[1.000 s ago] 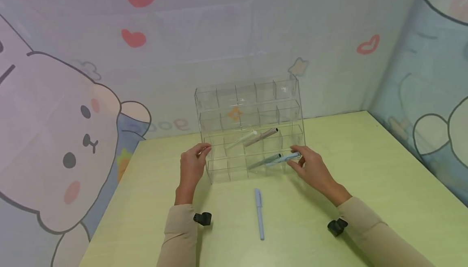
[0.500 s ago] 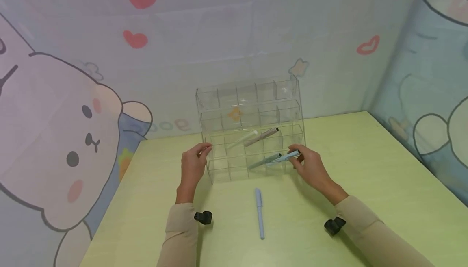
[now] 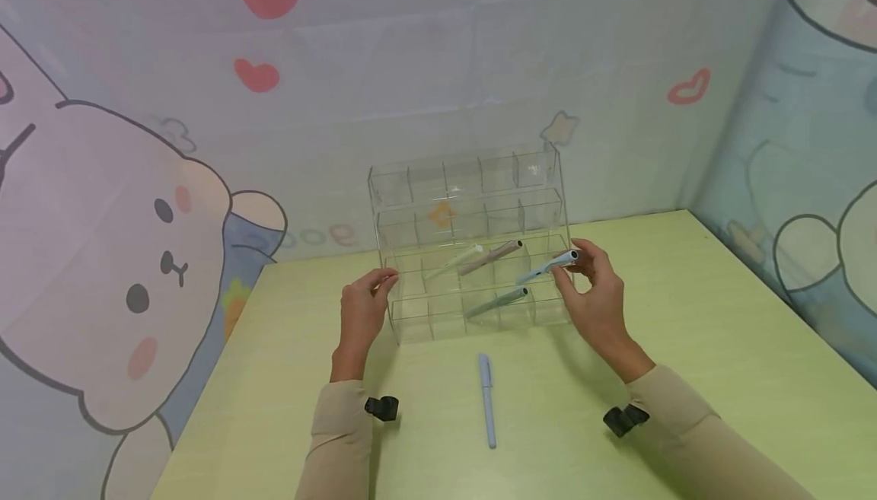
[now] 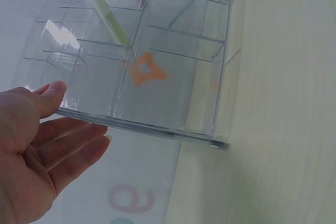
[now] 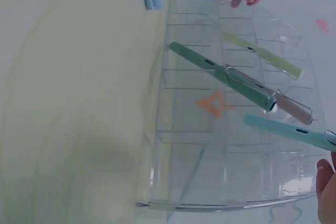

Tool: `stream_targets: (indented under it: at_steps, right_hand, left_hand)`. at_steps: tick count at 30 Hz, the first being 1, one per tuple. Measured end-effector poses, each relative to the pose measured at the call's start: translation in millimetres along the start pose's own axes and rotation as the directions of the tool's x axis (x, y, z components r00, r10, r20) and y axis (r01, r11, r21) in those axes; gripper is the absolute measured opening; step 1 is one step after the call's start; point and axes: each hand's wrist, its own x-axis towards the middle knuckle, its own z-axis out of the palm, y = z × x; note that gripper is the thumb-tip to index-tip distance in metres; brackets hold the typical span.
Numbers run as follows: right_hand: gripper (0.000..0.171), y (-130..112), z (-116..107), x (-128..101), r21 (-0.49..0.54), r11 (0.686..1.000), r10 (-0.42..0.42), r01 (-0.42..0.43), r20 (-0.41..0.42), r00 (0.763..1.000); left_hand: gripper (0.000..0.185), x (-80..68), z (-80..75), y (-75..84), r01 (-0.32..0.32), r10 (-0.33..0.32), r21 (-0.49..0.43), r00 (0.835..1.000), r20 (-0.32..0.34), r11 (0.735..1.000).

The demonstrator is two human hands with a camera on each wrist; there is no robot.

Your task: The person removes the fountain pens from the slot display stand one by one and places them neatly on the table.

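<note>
Head view: the left hand [image 3: 361, 311] pinches the clear rack [image 3: 467, 224] at its side; the right hand [image 3: 596, 298] pinches a light-blue pen [image 3: 543, 267].

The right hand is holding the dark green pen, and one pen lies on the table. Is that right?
Not quite: the head view shows the right hand holding the light blue pen; the dark green pen rests in the clear rack's bottom row. One pen does lie on the table.
</note>
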Motion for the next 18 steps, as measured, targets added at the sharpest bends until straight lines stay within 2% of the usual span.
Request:
stream_targets:
  at_steps: [5,9,18]
  right_hand:
    - [0.055,-8.9,2.4,4.8,0.065,0.998,-0.002,0.004,-0.044,0.999]
    - [0.056,-15.8,1.7,6.2,0.078,0.997,0.002,0.002,-0.051,0.999]
    - [0.060,-22.9,-2.7,10.6,0.125,0.989,-0.059,0.075,-0.126,0.990]
  left_hand:
    - [0.014,0.5,0.6,-0.7,0.001,-0.001,0.003,1.000,-0.005,1.000]
    - [0.014,1.3,1.5,-1.8,-0.004,0.004,0.008,1.000,-0.007,1.000]
    - [0.014,0.5,1.0,-3.0,-0.011,0.011,0.003,1.000,-0.007,1.000]
